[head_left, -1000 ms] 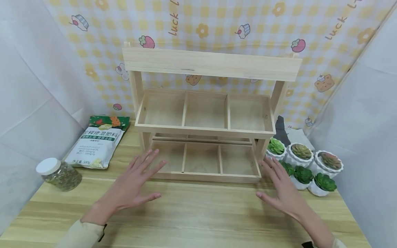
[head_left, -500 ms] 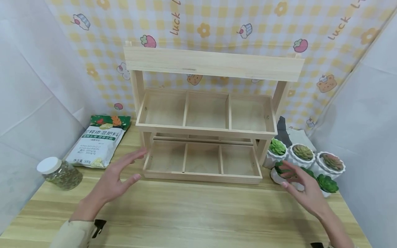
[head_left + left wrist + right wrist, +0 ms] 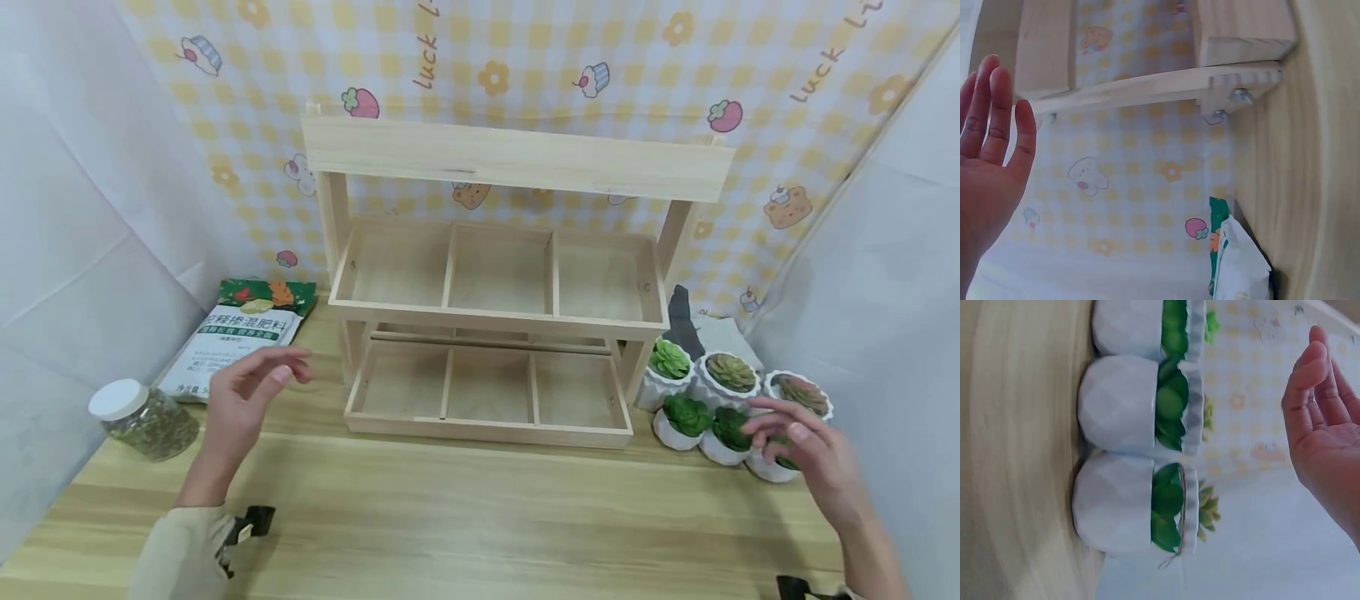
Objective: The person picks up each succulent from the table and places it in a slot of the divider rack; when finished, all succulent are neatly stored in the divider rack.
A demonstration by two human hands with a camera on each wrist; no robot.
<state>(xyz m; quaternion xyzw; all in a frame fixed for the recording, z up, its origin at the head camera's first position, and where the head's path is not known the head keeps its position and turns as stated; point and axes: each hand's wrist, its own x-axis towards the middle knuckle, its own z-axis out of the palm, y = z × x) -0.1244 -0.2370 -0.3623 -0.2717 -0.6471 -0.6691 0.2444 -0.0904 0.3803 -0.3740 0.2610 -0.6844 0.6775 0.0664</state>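
Observation:
My left hand (image 3: 242,404) hovers in front of the white and green bag (image 3: 217,346), fingers relaxed and holding nothing. In the left wrist view that hand (image 3: 994,150) shows its palm and straight fingers. At the right, my right hand (image 3: 813,458) is raised before the potted succulents, fingers loosely bent, and covers part of the front right one. The right wrist view has the hand (image 3: 1332,425) apart from the white pots (image 3: 1116,403). Between both hands stands a two-tier wooden planter shelf (image 3: 498,313), with three compartments visible per tier.
A jar with a white lid (image 3: 118,401) stands at the left on the wooden table (image 3: 480,517). Several small succulents (image 3: 686,414) crowd the right of the shelf. Behind them lie a dark grey item (image 3: 682,321) and a pale one. A checked curtain (image 3: 495,50) hangs behind.
Both hands have drawn outward from the shelf: the left toward the bag, the right across to the front of the succulents. The shelf and other objects stay in place.

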